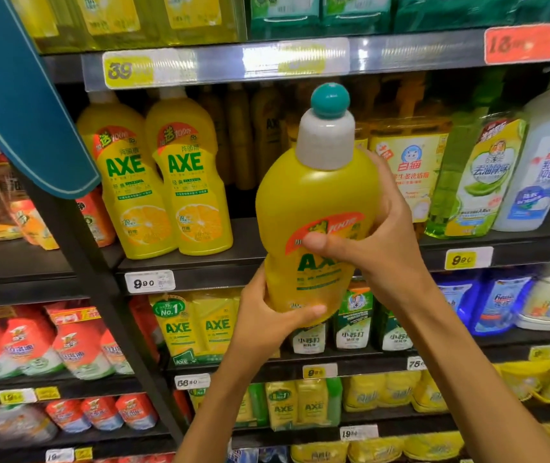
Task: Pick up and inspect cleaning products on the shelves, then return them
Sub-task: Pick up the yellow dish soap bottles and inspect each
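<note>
Yellow AXE bottle (pixel 313 208), label half-hidden by right hand (pixel 377 248), base by left hand (pixel 267 315)

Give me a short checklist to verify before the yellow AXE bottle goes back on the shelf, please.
1. Both hands hold the yellow AXE bottle: left hand near the base, right hand around the middle. Ok.
2. Teal cap in place. Ok.
3. Cap fully closed. Cannot tell.
4. Free gap on the shelf, right of the two AXE bottles. Ok.
5. Bottle nearly upright. Ok.
6. Leaks on the bottle. Cannot tell.
</note>
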